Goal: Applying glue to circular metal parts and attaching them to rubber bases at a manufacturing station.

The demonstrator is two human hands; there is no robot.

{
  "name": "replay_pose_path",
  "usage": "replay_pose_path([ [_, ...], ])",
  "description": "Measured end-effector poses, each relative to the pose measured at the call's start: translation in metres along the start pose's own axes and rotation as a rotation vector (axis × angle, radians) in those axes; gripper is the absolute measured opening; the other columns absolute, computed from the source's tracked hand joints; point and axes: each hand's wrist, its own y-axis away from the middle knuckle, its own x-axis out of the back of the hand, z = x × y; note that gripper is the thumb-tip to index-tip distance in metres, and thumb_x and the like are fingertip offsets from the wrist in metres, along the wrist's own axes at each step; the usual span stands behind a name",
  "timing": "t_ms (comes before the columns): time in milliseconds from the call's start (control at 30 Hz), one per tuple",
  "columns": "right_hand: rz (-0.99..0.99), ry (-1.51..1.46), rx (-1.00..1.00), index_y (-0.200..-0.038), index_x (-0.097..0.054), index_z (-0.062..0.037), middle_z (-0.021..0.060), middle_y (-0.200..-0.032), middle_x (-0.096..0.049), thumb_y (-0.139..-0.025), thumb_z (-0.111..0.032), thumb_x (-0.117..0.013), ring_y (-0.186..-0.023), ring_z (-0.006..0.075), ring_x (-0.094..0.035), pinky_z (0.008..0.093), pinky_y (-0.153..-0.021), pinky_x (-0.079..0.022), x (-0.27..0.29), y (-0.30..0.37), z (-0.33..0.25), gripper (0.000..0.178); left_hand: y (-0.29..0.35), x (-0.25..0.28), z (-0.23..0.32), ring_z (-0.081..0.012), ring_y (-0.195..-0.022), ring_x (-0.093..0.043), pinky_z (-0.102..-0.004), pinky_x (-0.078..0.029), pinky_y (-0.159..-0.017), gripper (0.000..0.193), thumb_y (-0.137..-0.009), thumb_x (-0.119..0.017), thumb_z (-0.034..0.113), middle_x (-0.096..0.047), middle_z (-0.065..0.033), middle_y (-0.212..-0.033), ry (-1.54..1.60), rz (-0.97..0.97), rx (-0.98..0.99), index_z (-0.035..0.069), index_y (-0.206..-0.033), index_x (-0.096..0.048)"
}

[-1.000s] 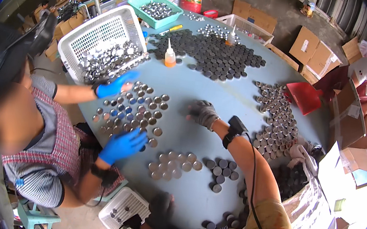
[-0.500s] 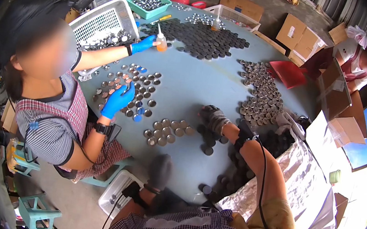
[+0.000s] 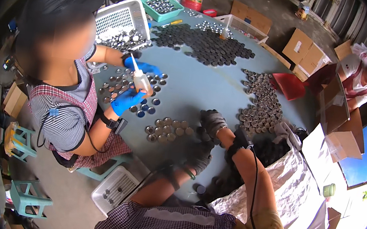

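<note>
Both my hands wear grey gloves and are close together over the near part of the grey-blue table (image 3: 183, 80). My right hand (image 3: 213, 123) has its fingers curled downward beside a few dark round caps; whatever they hold is hidden. Below it and to its left, my left hand (image 3: 199, 155) reaches over the table, blurred by motion, its fingers not clear. To the left lies a small group of silver round caps (image 3: 171, 137), open side up. Dark caps (image 3: 262, 151) spread from under my right forearm toward a white woven sack (image 3: 267, 182).
Opposite on the left, a co-worker in blue gloves holds a dropper bottle (image 3: 141, 82) above rows of caps. Black discs (image 3: 214, 49) cover the far table; metal caps (image 3: 260, 103) and a red dustpan (image 3: 289, 86) are at right. A white basket (image 3: 114, 190) stands low at left.
My left hand has moved from the table's near edge forward and right, up beside my right hand. The co-worker has brought the dropper bottle back over the caps.
</note>
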Motion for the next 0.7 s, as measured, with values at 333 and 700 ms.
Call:
replay_pose_path([
  [333, 0.167, -0.159, 0.002, -0.106, -0.055, -0.0074, 0.0147, -0.103, -0.061, -0.075, -0.031, -0.062, -0.101, 0.0339, -0.057, 0.0429, -0.085, -0.047, 0.008, 0.011, -0.007, 0.039, 0.054, 0.029, -0.028, -0.032, -0.079, -0.053, -0.0434, -0.046, -0.072, 0.026, -0.068, -0.067, 0.01, -0.051, -0.012, -0.078, 0.137, 0.056, 0.061, 0.007, -0.092, -0.056],
  [700, -0.07, -0.111, -0.038, -0.108, -0.057, -0.0022, 0.0176, -0.102, -0.062, -0.071, -0.029, -0.066, -0.099, 0.0323, -0.059, 0.0399, -0.084, -0.049, 0.026, 0.008, -0.023, 0.046, 0.067, 0.062, -0.03, -0.0298, -0.079, -0.055, -0.0423, -0.046, -0.07, 0.023, -0.066, -0.066, 0.01, -0.056, -0.0078, -0.085, 0.027, 0.108, 0.088, 0.012, -0.085, -0.054],
])
